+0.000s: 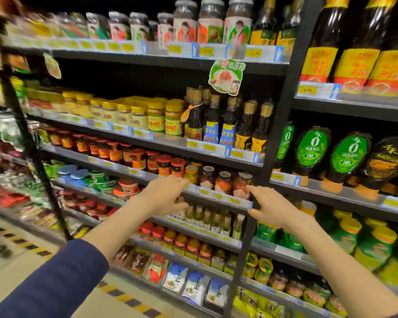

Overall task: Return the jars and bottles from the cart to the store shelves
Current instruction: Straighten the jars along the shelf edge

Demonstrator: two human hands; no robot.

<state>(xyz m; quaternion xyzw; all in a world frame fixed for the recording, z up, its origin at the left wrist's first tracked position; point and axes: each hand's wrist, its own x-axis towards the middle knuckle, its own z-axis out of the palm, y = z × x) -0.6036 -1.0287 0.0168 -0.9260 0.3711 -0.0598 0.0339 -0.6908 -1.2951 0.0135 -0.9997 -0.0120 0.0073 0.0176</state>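
Both my hands reach toward the front edge of a store shelf [218, 196] that holds glass jars of red pickles [223, 182] with silver lids. My left hand [164, 195] hovers just left of those jars, fingers spread, holding nothing. My right hand [270, 208] is at the shelf's right end by the black upright post [283, 106], fingers apart and empty. Red-lidded chili jars [163, 165] stand on the same shelf to the left. The cart is out of sight.
Shelves above carry yellow-lidded jars [156, 115] and dark sauce bottles [230, 125]. The bay to the right holds green-labelled squeeze bottles [310, 150]. Small bottles [207, 218] and packets [193, 283] fill lower shelves. A yellow-black striped line [32, 247] marks the floor at left.
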